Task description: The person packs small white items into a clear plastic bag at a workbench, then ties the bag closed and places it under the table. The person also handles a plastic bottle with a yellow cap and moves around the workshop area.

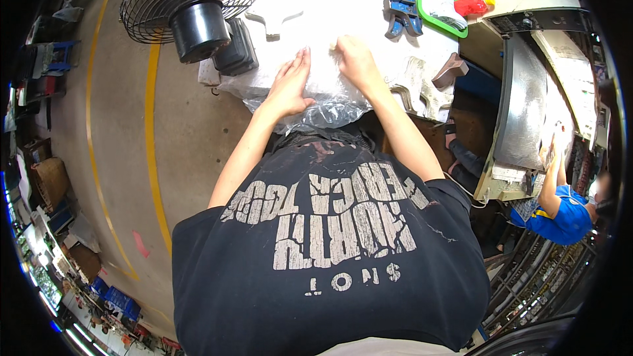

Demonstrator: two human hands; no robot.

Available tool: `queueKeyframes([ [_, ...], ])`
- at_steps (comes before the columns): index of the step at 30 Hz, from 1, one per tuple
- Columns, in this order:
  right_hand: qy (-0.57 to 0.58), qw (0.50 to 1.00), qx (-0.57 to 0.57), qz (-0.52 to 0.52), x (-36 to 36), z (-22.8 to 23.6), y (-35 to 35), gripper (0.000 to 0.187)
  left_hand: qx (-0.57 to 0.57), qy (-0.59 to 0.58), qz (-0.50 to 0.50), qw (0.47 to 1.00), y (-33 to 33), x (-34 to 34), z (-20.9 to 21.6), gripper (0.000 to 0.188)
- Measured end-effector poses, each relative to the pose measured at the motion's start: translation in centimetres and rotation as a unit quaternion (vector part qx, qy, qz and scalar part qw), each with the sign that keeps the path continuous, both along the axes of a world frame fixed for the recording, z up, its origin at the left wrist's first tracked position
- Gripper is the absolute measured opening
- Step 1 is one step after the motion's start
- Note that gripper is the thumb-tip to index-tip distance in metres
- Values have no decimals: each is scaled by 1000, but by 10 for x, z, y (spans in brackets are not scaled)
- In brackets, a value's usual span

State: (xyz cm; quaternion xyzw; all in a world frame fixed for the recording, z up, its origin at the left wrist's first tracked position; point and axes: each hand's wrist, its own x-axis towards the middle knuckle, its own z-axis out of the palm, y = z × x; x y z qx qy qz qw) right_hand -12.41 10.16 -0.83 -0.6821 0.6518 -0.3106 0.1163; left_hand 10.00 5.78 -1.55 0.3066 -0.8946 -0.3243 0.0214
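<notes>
Your left hand (291, 87) lies on the bright white covering of the table (316, 20), its fingers stretched out straight and close together, pointing away from you, with the thumb spread toward your right. The palm faces down or inward, and you cannot tell from here whether anything is under it. Your right hand (356, 59) is a little farther forward, its fingers curled in toward the palm. A small pale bit shows at its left edge (it could be a fingertip or something pinched), so whether that hand has hold of anything cannot be told.

The clear plastic sheet (330, 115) lies crumpled between you and your hands, hanging over the near table edge, just beside your left thumb. Its far end is lost in the glare, where white merges with white.

To the right of your right forearm, grey shaped pieces (413, 82) sit near the table corner; beyond them are a blue-and-black part (403, 13) and a green tray (455, 26), cut off by the upper edge. The black fan (200, 26) at left is cut off there too, and its base partly covers the table's edge.
</notes>
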Motion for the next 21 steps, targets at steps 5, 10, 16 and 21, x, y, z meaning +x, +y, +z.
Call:
queueKeyframes([
  [5, 47, 995, 39, 84, 37, -17, 25, 12, 11, -16, 7, 1000, -1, -2, 4, 130],
  [10, 32, 999, 13, -3, 3, -15, 12, 14, 16, 14, 12, 1000, -1, -1, -7, 133],
  [16, 39, 998, 2, 51, 14, 10, 21, 19, 6, 0, 10, 1000, 1, -3, -1, 132],
  [21, 80, 995, 29, 52, 6, -6, 38, 14, 9, 3, 17, 1000, 2, -3, 3, 130],
])
